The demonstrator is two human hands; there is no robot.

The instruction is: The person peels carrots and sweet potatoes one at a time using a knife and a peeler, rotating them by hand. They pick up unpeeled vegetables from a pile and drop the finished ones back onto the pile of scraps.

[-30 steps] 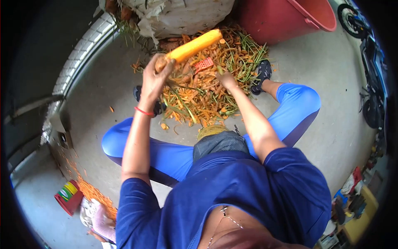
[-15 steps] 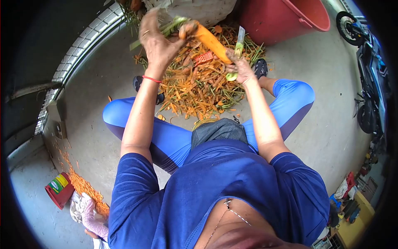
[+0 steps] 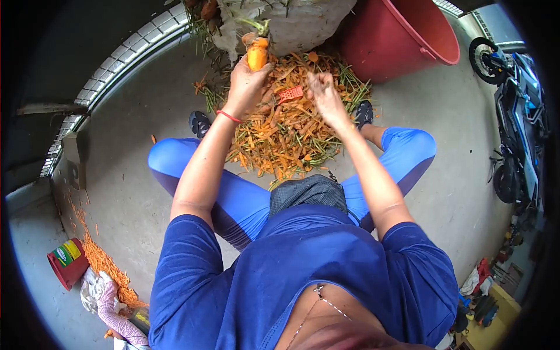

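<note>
My left hand [image 3: 246,84] is wrapped round a carrot [image 3: 257,57], whose bright orange body points away from me. A stub of green stalk [image 3: 261,27] sticks up at its far end. To the right, my right hand [image 3: 328,100] hovers over the peelings with its fingers curled in and blurred by motion. Whatever it holds is not clear; the green-handled blade seen earlier does not show. Beneath both hands spreads a heap of orange peelings and green stalks [image 3: 280,137]. A small red perforated piece of plastic [image 3: 290,94] lies on the heap.
A large red bucket [image 3: 388,44] stands beyond the heap at the right, beside a pale sack [image 3: 286,26]. Stalked carrots [image 3: 208,10] lie at the top left. A motorcycle [image 3: 519,122] is at the far right. Lower left, another person's sleeve [image 3: 111,303] is near more peelings [image 3: 105,265].
The carrot, earlier stretched across between my hands, is now in my left hand alone. That hand has closed from spread fingers. My right hand has come off the carrot.
</note>
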